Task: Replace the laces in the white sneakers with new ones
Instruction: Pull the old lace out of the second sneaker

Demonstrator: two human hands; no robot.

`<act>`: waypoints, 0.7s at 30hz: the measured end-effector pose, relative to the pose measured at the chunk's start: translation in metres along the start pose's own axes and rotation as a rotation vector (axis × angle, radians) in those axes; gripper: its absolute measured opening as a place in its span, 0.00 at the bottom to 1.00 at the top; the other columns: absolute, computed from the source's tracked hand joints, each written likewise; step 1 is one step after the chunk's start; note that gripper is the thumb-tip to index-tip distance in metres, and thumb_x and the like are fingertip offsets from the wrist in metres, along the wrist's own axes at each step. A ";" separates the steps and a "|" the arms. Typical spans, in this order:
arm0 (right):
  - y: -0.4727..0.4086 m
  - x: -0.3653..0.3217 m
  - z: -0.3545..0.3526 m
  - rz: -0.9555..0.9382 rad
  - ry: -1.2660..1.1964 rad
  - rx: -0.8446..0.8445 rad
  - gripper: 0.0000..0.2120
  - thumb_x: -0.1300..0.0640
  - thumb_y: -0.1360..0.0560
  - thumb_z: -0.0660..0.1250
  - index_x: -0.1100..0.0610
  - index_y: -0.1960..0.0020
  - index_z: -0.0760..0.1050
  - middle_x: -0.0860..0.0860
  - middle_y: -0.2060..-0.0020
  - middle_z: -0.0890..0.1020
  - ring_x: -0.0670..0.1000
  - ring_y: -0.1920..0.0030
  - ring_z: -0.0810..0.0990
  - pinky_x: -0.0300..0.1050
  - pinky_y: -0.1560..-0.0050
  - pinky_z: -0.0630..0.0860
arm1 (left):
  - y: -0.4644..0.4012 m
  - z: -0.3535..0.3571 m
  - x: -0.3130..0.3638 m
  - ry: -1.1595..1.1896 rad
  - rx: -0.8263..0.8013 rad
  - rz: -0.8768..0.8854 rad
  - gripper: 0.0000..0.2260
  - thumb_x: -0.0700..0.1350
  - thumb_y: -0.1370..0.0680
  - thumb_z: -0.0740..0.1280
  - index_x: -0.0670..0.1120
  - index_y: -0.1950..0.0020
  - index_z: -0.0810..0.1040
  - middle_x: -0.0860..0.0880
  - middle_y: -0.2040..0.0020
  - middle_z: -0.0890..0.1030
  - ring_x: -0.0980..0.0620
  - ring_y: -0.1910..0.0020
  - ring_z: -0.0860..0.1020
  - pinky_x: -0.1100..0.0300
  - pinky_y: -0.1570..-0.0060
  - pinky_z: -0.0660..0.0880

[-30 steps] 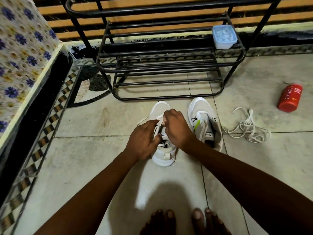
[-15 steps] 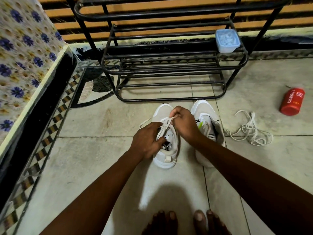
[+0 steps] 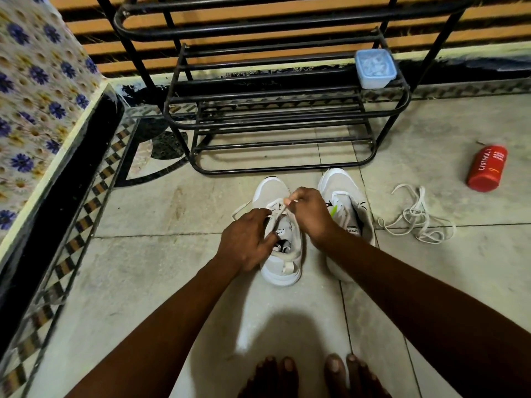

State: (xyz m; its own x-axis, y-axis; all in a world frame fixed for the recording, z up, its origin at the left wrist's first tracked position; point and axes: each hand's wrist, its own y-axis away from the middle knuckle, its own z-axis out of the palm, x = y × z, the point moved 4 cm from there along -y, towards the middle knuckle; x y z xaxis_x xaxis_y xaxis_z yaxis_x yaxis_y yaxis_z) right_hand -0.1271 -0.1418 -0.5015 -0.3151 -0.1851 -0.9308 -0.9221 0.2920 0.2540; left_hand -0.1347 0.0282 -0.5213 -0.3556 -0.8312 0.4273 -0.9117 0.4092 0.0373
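I see two white sneakers side by side on the tiled floor (image 3: 161, 265), just in front of a black metal shoe rack (image 3: 275, 110). The left sneaker (image 3: 283, 268) lies with its long axis running away from me, toe toward the rack and heel nearest my bare feet (image 3: 313, 374); the right sneaker (image 3: 344, 208) sits just beside it, pointing the same way, its toe angled slightly left. My left hand (image 3: 244, 242) rests over the left side of the left sneaker, its fingers curled onto the collar and tongue area, steadying the shoe; exactly how much they clamp I cannot tell. My right hand (image 3: 310, 214) hovers above the eyelets, thumb and forefinger pinching a strand of the lace (image 3: 277, 211) and drawing it up from the upper part of the shoe. A loose end of that lace trails out to the left onto the floor. A second, tangled white shoelace (image 3: 416, 219) lies in a loose heap on the tiles to the right of the right sneaker, apart from it. Further right a red Cinthol can (image 3: 487, 168) lies on its side. A lidded pale blue plastic box (image 3: 375, 68) sits on the rack's right end.
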 end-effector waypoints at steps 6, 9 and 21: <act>-0.001 -0.005 -0.003 0.020 0.176 -0.146 0.11 0.56 0.28 0.76 0.60 0.63 0.78 0.51 0.68 0.80 0.51 0.64 0.78 0.40 0.62 0.73 | 0.002 0.000 -0.001 0.018 -0.040 -0.013 0.24 0.61 0.26 0.62 0.57 0.31 0.71 0.54 0.36 0.79 0.49 0.38 0.78 0.51 0.47 0.77; -0.003 -0.021 -0.003 -0.292 0.595 -0.322 0.08 0.54 0.28 0.77 0.58 0.57 0.83 0.50 0.61 0.83 0.48 0.58 0.79 0.41 0.55 0.70 | 0.002 -0.001 0.000 0.020 -0.049 -0.019 0.24 0.61 0.26 0.61 0.56 0.31 0.71 0.54 0.37 0.80 0.49 0.39 0.78 0.51 0.48 0.77; 0.009 0.006 0.000 0.320 -0.582 0.107 0.16 0.61 0.16 0.62 0.59 0.64 0.71 0.53 0.71 0.70 0.46 0.78 0.68 0.35 0.80 0.62 | 0.006 0.003 0.004 -0.002 -0.037 0.025 0.25 0.65 0.22 0.62 0.53 0.29 0.70 0.52 0.35 0.78 0.48 0.38 0.77 0.52 0.47 0.76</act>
State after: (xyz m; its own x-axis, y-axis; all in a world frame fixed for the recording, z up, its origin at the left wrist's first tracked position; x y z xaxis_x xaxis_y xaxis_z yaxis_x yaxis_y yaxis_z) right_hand -0.1371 -0.1408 -0.5052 -0.3690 0.4530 -0.8116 -0.7667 0.3453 0.5413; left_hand -0.1422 0.0263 -0.5219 -0.3786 -0.8214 0.4265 -0.8944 0.4432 0.0596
